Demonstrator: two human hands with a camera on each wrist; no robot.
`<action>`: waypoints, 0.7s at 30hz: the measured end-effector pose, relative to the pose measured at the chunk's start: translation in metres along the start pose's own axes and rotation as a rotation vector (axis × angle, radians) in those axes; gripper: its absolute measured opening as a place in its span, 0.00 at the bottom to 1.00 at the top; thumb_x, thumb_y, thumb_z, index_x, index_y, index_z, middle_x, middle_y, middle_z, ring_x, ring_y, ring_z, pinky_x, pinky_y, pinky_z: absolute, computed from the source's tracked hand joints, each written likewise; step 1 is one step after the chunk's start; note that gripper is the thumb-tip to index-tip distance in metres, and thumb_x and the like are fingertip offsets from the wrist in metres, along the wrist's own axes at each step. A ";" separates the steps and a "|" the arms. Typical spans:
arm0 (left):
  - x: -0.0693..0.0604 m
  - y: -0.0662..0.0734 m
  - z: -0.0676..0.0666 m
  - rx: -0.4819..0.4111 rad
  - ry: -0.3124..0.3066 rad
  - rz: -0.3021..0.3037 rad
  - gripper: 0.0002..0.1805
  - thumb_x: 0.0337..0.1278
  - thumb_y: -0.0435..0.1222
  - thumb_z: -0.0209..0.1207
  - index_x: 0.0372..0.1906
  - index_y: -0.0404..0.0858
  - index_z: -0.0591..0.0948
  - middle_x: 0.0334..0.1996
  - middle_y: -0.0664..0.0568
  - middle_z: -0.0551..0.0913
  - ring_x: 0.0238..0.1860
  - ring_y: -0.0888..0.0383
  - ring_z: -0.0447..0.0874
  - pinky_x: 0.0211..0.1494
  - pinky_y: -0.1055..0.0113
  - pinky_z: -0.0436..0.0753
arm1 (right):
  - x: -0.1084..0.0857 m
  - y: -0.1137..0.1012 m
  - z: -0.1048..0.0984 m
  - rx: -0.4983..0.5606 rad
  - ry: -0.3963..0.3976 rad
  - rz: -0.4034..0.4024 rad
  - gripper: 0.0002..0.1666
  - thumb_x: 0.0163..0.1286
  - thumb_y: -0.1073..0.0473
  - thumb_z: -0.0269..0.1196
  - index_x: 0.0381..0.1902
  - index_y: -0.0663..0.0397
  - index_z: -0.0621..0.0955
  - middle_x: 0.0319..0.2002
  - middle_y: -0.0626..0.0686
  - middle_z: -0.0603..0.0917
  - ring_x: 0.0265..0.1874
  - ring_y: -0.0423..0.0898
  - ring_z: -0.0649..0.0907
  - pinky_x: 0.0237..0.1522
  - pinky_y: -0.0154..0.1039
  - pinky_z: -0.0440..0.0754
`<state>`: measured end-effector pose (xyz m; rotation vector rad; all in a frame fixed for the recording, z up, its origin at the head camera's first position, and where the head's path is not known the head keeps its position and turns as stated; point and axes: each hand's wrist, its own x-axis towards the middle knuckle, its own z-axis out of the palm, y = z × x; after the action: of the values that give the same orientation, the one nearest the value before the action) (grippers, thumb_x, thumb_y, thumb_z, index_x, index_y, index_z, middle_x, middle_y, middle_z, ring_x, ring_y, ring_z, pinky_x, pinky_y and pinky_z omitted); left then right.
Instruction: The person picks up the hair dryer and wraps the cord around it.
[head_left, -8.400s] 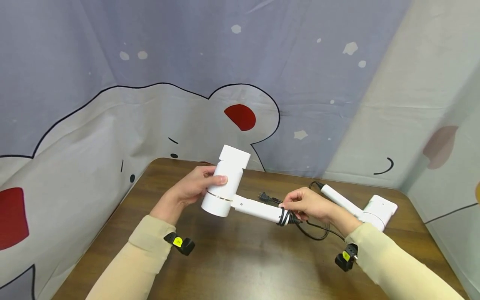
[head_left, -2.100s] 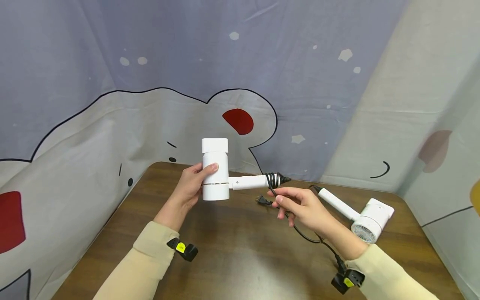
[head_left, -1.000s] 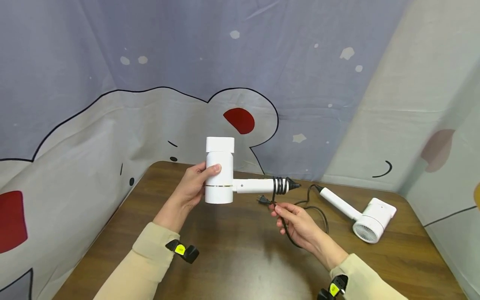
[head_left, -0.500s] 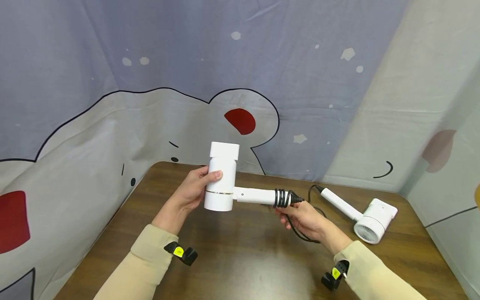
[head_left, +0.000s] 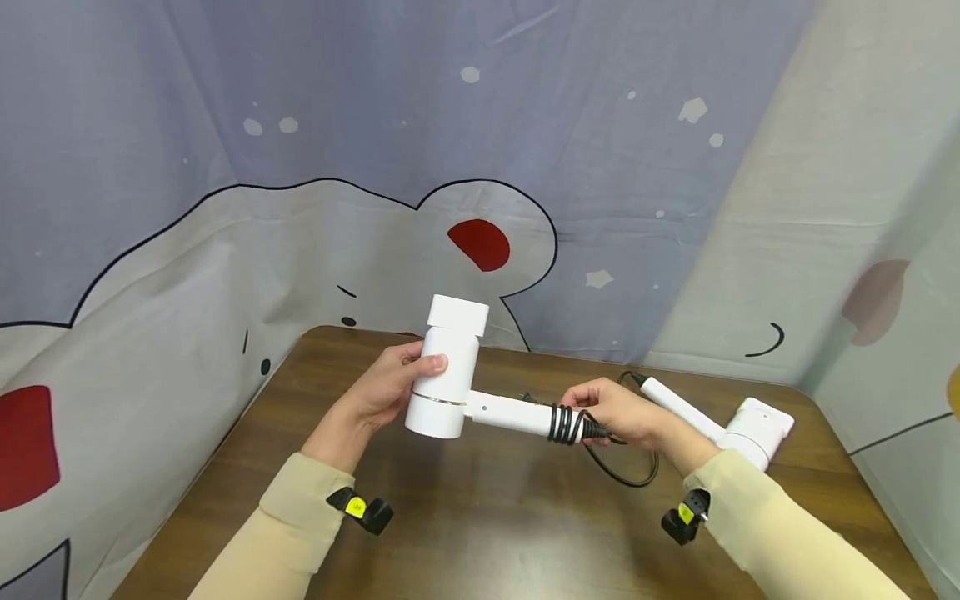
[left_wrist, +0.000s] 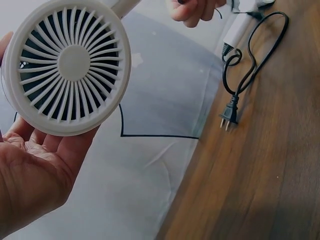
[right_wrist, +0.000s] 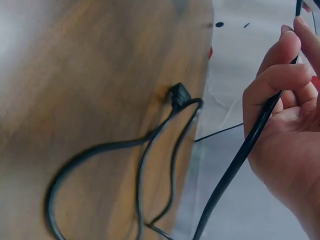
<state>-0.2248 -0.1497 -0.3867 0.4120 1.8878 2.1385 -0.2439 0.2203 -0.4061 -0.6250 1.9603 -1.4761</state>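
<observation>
Seemingly winding power cord (right_wrist: 244,150), pinched in right fingers (right_wrist: 275,80), round hair dryer (head_left: 452,352) gripped in left fingers (head_left: 429,366), likely next needing tension.

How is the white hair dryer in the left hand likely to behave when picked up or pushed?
The hair dryer probably feels head-heavy, as its barrel is much thicker than its handle. It looks smooth, so it may be slippery, though the jutting handle should limit rolling.

Held dryer (left_wrist: 74,63) cropped, left wrist view
</observation>
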 end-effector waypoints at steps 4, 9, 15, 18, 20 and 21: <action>0.000 -0.001 0.000 0.011 -0.022 0.005 0.37 0.66 0.44 0.70 0.66 0.20 0.74 0.46 0.48 0.86 0.47 0.50 0.85 0.52 0.53 0.84 | 0.003 -0.014 -0.003 -0.147 -0.001 0.035 0.08 0.77 0.64 0.62 0.41 0.65 0.85 0.29 0.45 0.85 0.19 0.33 0.73 0.20 0.28 0.70; 0.001 -0.002 0.000 0.065 -0.017 0.004 0.34 0.66 0.44 0.69 0.66 0.22 0.75 0.46 0.47 0.86 0.47 0.49 0.85 0.52 0.51 0.84 | 0.008 -0.031 -0.007 -0.256 -0.023 0.072 0.10 0.78 0.61 0.64 0.39 0.64 0.85 0.25 0.44 0.81 0.16 0.35 0.69 0.17 0.29 0.66; 0.002 -0.002 0.003 0.090 -0.031 -0.002 0.33 0.66 0.43 0.69 0.65 0.24 0.77 0.47 0.45 0.87 0.46 0.47 0.86 0.50 0.50 0.85 | 0.016 -0.048 -0.008 -0.315 -0.090 0.126 0.10 0.77 0.58 0.67 0.35 0.57 0.85 0.22 0.47 0.78 0.16 0.38 0.69 0.17 0.31 0.65; 0.002 -0.002 0.003 0.097 -0.044 0.005 0.33 0.66 0.43 0.70 0.65 0.23 0.78 0.47 0.45 0.87 0.45 0.47 0.86 0.50 0.50 0.85 | 0.020 -0.056 -0.007 -0.327 -0.122 0.160 0.10 0.77 0.59 0.68 0.34 0.57 0.84 0.20 0.49 0.78 0.15 0.39 0.70 0.17 0.31 0.65; 0.002 -0.002 0.003 0.104 -0.052 0.012 0.33 0.66 0.42 0.70 0.65 0.23 0.78 0.47 0.45 0.87 0.45 0.48 0.87 0.50 0.51 0.85 | 0.021 -0.063 -0.007 -0.339 -0.133 0.189 0.10 0.76 0.59 0.68 0.34 0.57 0.84 0.18 0.51 0.78 0.14 0.40 0.69 0.17 0.31 0.65; 0.003 -0.003 0.003 0.109 -0.055 0.016 0.32 0.66 0.42 0.70 0.65 0.23 0.78 0.47 0.45 0.87 0.45 0.48 0.87 0.50 0.51 0.85 | 0.022 -0.066 -0.006 -0.354 -0.138 0.202 0.10 0.76 0.58 0.68 0.34 0.56 0.84 0.18 0.50 0.79 0.14 0.40 0.70 0.17 0.31 0.64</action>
<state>-0.2260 -0.1455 -0.3888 0.5040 1.9822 2.0193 -0.2629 0.1917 -0.3449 -0.6370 2.1221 -0.9478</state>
